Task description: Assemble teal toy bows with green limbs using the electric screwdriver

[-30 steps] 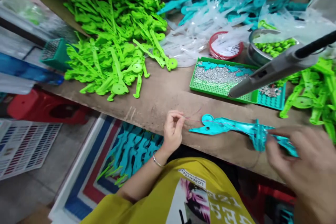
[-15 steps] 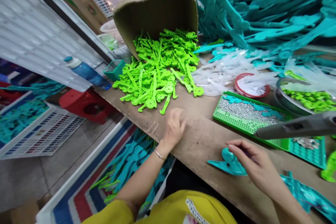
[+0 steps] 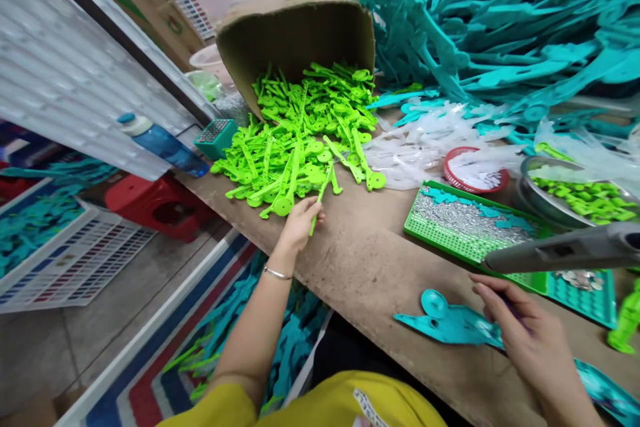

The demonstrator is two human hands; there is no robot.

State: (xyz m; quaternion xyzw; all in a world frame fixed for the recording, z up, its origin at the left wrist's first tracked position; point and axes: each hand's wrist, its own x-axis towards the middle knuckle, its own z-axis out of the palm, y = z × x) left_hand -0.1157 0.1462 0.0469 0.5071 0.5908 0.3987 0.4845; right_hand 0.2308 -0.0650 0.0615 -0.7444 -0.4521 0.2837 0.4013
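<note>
My left hand (image 3: 303, 223) is closed around a slim lime-green plastic piece (image 3: 326, 181), which points up toward the heap of green plastic pieces (image 3: 283, 170). My right hand (image 3: 523, 323) is over the table at the right, thumb and forefinger brought together. Something dark and purplish shows between its fingers, too small to name. Below and left of that hand lies a turquoise plastic part (image 3: 450, 323) with a round cup, flat on the table. The right hand hides its far end.
A tipped cardboard box (image 3: 300, 27) spills the green heap. A green tray (image 3: 440, 237) holds small silvery parts. Behind stand a red basket (image 3: 453, 177), a metal bowl (image 3: 550, 207) and a large turquoise pile (image 3: 500, 33). A grey rod-like tool (image 3: 560, 250) juts in from the right.
My left hand has shifted left and now holds a green piece. My right hand has moved slightly right and down, uncovering more of the turquoise part.
</note>
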